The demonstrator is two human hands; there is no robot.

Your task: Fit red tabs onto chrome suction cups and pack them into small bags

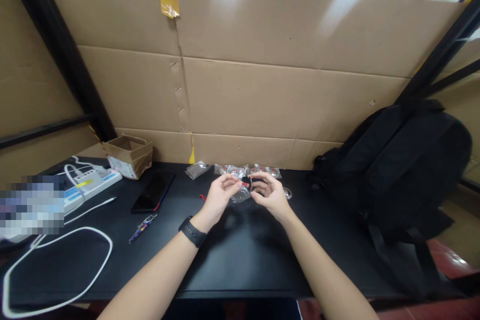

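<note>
Both my hands meet over the black table [240,260], near its far side. My left hand [220,196], with a black band on the wrist, and my right hand [269,193] pinch one small black and red part [247,182] between their fingertips. A clear plastic bag [240,195] hangs crumpled just under the part, between the hands. Behind them several small clear bags with red pieces [245,170] lie in a row along the cardboard wall. What exactly the small part is, I cannot tell.
A black backpack [397,170] stands at the right. At the left lie a black phone [152,192], a keychain [141,227], a small cardboard box [129,155], a white power strip [88,182] and a white cable [56,265]. A cardboard wall [247,90] closes the back.
</note>
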